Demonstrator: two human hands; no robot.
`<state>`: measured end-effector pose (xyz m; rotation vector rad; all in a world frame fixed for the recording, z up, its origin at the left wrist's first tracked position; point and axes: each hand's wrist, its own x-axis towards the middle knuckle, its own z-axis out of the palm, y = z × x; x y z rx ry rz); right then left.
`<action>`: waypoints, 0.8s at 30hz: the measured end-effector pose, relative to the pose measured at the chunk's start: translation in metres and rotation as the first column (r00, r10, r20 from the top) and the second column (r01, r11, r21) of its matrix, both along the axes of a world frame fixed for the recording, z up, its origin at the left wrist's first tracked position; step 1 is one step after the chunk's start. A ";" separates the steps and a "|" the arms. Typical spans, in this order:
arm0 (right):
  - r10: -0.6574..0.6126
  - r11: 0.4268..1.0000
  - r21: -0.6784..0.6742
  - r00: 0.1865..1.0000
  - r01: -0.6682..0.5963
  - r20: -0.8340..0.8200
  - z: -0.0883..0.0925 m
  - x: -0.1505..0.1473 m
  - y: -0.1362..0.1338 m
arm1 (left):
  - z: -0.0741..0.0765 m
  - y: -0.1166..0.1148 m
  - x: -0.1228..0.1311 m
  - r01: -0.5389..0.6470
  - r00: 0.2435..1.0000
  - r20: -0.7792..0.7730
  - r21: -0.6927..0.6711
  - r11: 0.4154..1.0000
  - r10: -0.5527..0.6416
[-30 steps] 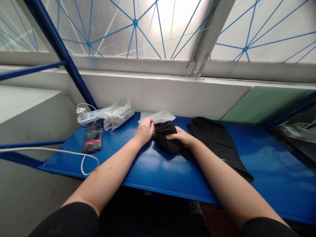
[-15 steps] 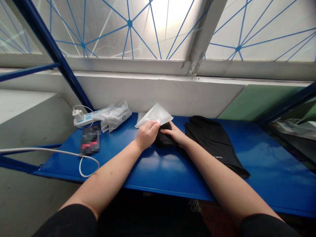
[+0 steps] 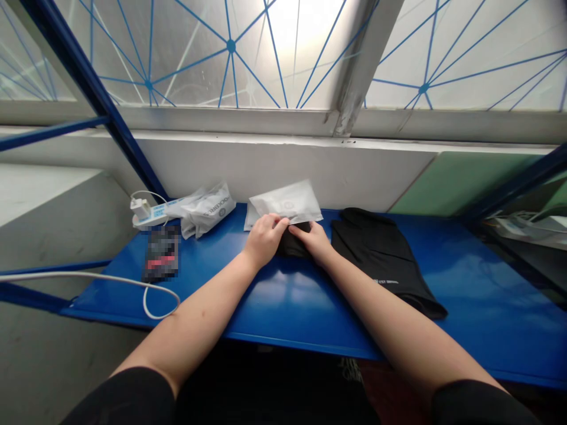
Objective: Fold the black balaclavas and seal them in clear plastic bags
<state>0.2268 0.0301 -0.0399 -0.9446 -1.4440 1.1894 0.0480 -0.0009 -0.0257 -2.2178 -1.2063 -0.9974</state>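
Note:
My left hand (image 3: 264,239) pinches the open edge of a white plastic bag (image 3: 283,203) that lies on the blue shelf (image 3: 274,295) against the wall. My right hand (image 3: 315,238) grips a small folded black cloth (image 3: 295,243) whose far end sits at the bag's mouth. Both hands are closed and meet side by side over the cloth. Most of the cloth is hidden under my fingers.
A larger black garment (image 3: 381,257) lies flat just right of my hands. At the back left are a second printed white bag (image 3: 204,208), a white power strip (image 3: 146,212) with a cable (image 3: 110,277), and a dark packet (image 3: 160,254). Blue frame posts rise at left.
The black cloth went from a loose bundle on the shelf to mostly tucked at the bag's mouth. The bag was lifted by my left hand and now lies flatter behind my hands.

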 end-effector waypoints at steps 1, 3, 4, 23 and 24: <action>-0.008 0.998 -0.066 0.997 0.003 -0.073 0.001 0.000 0.000 | 0.000 0.002 -0.003 -0.056 0.998 0.012 -0.018 0.998 0.057; -0.002 0.985 -0.168 0.975 -0.036 -0.223 0.005 0.000 -0.003 | 0.000 0.006 -0.007 -0.156 0.987 0.036 -0.045 0.987 0.158; 0.034 0.977 -0.193 0.958 -0.092 -0.286 0.007 0.000 -0.005 | 0.000 0.007 -0.009 -0.187 0.981 0.050 -0.050 0.981 0.190; -0.120 0.947 -0.313 0.826 -0.071 -0.551 0.006 -0.011 -0.006 | 0.002 -0.007 0.012 0.067 0.996 0.058 -0.005 0.998 -0.066; -0.114 0.949 -0.305 0.806 -0.085 -0.580 0.007 -0.012 -0.005 | 0.004 -0.012 0.015 0.092 0.995 0.046 0.002 0.996 -0.092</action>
